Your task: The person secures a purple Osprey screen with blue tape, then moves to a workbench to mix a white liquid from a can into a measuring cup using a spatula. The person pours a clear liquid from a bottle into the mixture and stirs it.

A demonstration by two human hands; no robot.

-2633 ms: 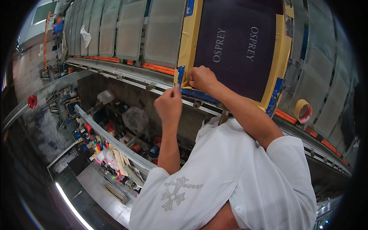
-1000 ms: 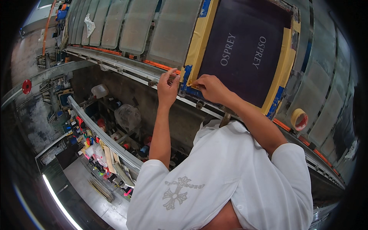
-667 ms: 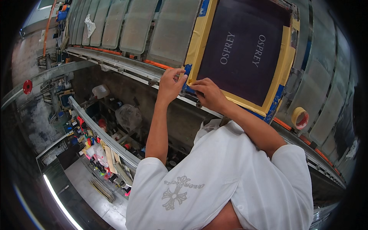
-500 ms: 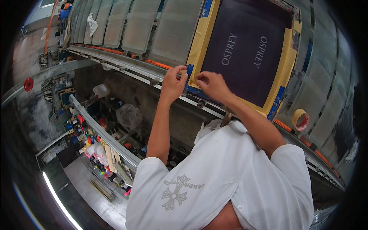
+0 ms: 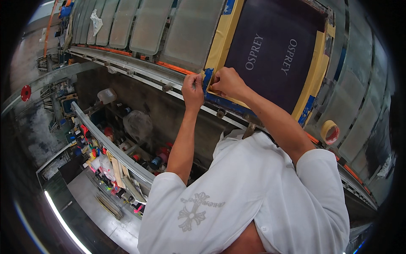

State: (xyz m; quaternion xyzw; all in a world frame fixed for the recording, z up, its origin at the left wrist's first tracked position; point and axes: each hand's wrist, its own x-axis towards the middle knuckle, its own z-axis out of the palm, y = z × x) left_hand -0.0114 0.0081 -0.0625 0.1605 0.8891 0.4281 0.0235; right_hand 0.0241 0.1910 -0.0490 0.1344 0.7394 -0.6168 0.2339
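A framed printing screen [image 5: 270,55] with dark mesh and two pale words lies ahead of me, its border covered with yellow masking tape [image 5: 220,42] and patches of blue tape. At the frame's near left corner, my left hand [image 5: 193,91] is closed in a pinch just outside the blue-taped edge, and a small yellowish bit of tape shows at its fingertips. My right hand [image 5: 229,82] is curled over the inside of the same corner, its fingertips down on the yellow tape. What those fingertips hold, if anything, is hidden.
A roll of yellow tape [image 5: 330,132] stands to the right of the screen. Pale flat printing boards [image 5: 146,29] line the long table, with a metal rail [image 5: 127,70] along its near edge. A white crumpled piece [image 5: 96,22] lies on one board. Cluttered shelves [image 5: 110,169] stand lower left.
My right hand has moved slightly up and left, curling closer over the corner. The fingers of my left hand have drawn together into a tighter pinch. The view has shifted slightly.
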